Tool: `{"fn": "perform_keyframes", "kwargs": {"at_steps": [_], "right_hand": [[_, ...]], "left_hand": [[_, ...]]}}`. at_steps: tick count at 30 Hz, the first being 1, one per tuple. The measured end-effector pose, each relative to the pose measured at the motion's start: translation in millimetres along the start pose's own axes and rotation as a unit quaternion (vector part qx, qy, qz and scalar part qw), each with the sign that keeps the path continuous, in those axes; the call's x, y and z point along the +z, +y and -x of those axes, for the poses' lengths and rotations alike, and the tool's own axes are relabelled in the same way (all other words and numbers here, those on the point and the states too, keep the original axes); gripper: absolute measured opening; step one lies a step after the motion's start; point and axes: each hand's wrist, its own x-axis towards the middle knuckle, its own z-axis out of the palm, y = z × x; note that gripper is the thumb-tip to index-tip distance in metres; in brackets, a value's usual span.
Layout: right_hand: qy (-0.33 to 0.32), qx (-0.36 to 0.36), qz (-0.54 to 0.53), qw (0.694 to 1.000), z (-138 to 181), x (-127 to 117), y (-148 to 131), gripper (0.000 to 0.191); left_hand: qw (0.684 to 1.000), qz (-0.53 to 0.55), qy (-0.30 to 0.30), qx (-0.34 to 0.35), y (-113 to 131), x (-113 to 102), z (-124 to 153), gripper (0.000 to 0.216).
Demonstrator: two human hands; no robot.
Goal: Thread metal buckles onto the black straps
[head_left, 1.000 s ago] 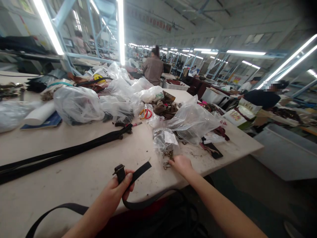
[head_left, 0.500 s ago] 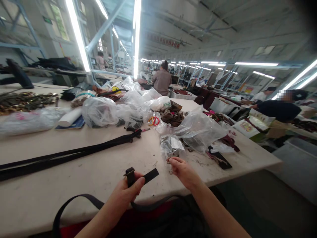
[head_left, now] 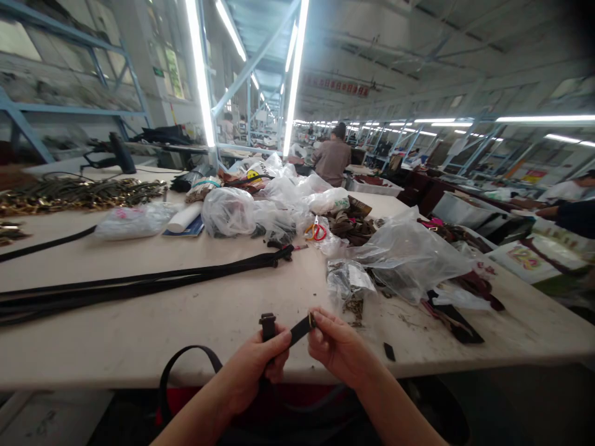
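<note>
My left hand (head_left: 260, 368) is closed around a black webbing strap (head_left: 186, 362) just below a black plastic slider buckle (head_left: 267, 323). The strap loops down off the front table edge to the left. My right hand (head_left: 337, 347) pinches the strap's free end (head_left: 301, 328) together with a small brass metal piece at its tip. Both hands meet over the front edge of the beige table (head_left: 139, 334). Just beyond my right hand lies a small clear bag of metal hardware (head_left: 348, 282) with loose pieces spilled beside it.
Long black straps (head_left: 139, 285) lie across the table's left. Plastic bags (head_left: 409, 257), orange-handled scissors (head_left: 316, 232) and brown pieces crowd the middle. A heap of brass hardware (head_left: 79, 192) sits far left. A person (head_left: 332, 158) stands beyond; another person's arm (head_left: 564, 210) is at right.
My right hand left the hardware bag, came back with a small metal piece and now pinches the strap end. The view turned left and the left hand kept its hold.
</note>
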Motion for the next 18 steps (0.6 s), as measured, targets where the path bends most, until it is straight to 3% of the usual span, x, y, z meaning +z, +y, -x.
{"fn": "perform_keyframes", "kwargs": {"at_steps": [4, 6, 7, 9, 11, 12, 14, 18], "right_hand": [[-0.010, 0.044, 0.019, 0.999, 3, -1, 16, 0.027], [0.022, -0.008, 0.123, 0.992, 2, -1, 21, 0.025], [0.037, -0.065, 0.208, 0.975, 1, -1, 23, 0.024], [0.036, -0.187, 0.381, 0.905, 0, -1, 23, 0.026], [0.004, -0.243, 0.468, 0.850, 1, 0, 21, 0.026], [-0.009, -0.246, 0.470, 0.848, 1, 1, 19, 0.024], [-0.011, -0.237, 0.425, 0.874, 2, 2, 15, 0.019], [-0.014, -0.199, 0.315, 0.928, 0, 7, 7, 0.024]], "left_hand": [[0.996, -0.055, -0.060, -0.043, 3, -3, 2, 0.026], [0.995, -0.076, -0.055, -0.026, 6, -2, 3, 0.028], [0.995, -0.091, -0.043, -0.007, 8, -1, 4, 0.028], [0.991, -0.126, -0.011, 0.040, 12, 3, 4, 0.030], [0.982, -0.174, 0.002, 0.078, 16, 8, 5, 0.032], [0.975, -0.201, 0.002, 0.092, 18, 11, 4, 0.033], [0.954, -0.266, 0.011, 0.134, 20, 13, 3, 0.033], [0.863, -0.448, 0.094, 0.214, 25, 9, -2, 0.030]]}}
